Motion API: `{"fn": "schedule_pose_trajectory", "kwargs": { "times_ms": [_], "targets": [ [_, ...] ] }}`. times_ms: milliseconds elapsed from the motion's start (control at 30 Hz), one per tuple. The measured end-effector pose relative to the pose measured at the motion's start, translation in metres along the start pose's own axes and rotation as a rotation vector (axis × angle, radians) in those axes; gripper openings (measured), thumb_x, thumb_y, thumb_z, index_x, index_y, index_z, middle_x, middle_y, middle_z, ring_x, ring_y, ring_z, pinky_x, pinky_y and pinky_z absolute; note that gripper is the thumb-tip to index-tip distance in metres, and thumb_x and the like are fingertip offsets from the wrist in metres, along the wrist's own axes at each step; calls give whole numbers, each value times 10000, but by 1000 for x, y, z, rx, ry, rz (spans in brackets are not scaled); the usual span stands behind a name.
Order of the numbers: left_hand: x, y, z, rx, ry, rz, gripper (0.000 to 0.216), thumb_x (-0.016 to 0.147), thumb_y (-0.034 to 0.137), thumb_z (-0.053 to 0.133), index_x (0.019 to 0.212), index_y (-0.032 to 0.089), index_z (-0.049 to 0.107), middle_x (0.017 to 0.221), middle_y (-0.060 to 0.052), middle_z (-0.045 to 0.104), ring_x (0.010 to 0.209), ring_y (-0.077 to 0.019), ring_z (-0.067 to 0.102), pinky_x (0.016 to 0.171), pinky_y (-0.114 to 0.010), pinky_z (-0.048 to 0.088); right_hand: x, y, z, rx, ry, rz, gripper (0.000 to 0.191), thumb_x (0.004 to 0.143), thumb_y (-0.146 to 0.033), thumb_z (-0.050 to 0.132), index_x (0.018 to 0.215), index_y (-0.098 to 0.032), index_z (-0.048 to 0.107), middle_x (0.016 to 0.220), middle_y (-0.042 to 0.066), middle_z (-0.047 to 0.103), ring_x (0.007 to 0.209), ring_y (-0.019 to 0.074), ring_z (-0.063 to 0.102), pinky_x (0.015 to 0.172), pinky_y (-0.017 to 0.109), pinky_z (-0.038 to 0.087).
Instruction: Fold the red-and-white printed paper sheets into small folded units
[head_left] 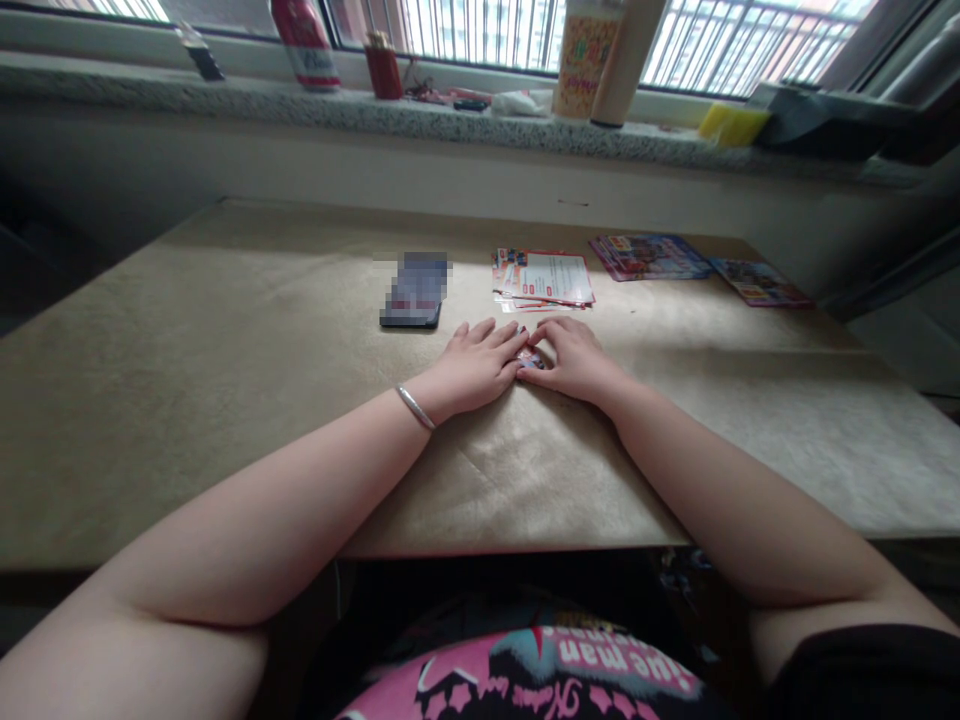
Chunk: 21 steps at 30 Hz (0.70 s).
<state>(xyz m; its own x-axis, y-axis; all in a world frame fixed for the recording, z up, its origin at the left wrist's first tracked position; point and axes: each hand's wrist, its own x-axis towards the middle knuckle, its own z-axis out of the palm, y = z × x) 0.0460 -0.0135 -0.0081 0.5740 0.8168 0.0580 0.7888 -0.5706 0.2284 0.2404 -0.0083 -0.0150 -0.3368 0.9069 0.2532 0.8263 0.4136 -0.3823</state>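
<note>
On the table in front of me lies a small, colourful printed piece [530,358], perhaps a card, mostly covered by my fingers. My left hand [480,365], with a silver bangle at its wrist, rests palm down; its fingers are stretched out and their tips reach the piece's left side. From the right, my right hand [574,358] curves its thumb and index finger around the same piece. Just beyond my hands sits a loose stack of white cards with red borders [559,278]. A dark phone [415,290], its screen blurred out, lies past my left hand.
Two groups of colourful printed cards, one stack [652,257] and another [761,282], lie at the far right of the beige table [225,400]. Along the granite windowsill [465,118] stand a red can [306,45], a red holder [383,70], a patterned cup [585,60] and a yellow item [731,125].
</note>
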Motion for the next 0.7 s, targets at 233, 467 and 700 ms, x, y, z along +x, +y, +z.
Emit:
{"fn": "schedule_pose_trajectory", "kwargs": {
  "times_ms": [233,467,700],
  "targets": [
    [8,0,0,9,0,-83,524,1009,441,320,1513,305,368,1611,-50,286,1480,-357,223,1177,-621,143,1,2,0,-21,-26,-34,458,707,-570,728,987,-232,596,1245,116,596,1207,331,510,1027,499,368],
    [7,3,-4,89,-3,-169,513,1008,521,266,1500,405,356,1614,-19,281,1475,-356,241,1166,-624,189,0,0,-3,-32,-50,-28,469,712,-568,716,1012,-231,586,1258,113,585,1224,324,506,1035,515,373],
    [9,2,-6,88,-25,-162,539,996,552,270,1505,395,347,1622,-36,258,1480,-369,222,1162,-628,176,-3,-9,-8,-54,-107,-3,523,702,-575,716,1069,-231,573,1332,124,539,1287,333,467,1091,566,323]
  ]
}}
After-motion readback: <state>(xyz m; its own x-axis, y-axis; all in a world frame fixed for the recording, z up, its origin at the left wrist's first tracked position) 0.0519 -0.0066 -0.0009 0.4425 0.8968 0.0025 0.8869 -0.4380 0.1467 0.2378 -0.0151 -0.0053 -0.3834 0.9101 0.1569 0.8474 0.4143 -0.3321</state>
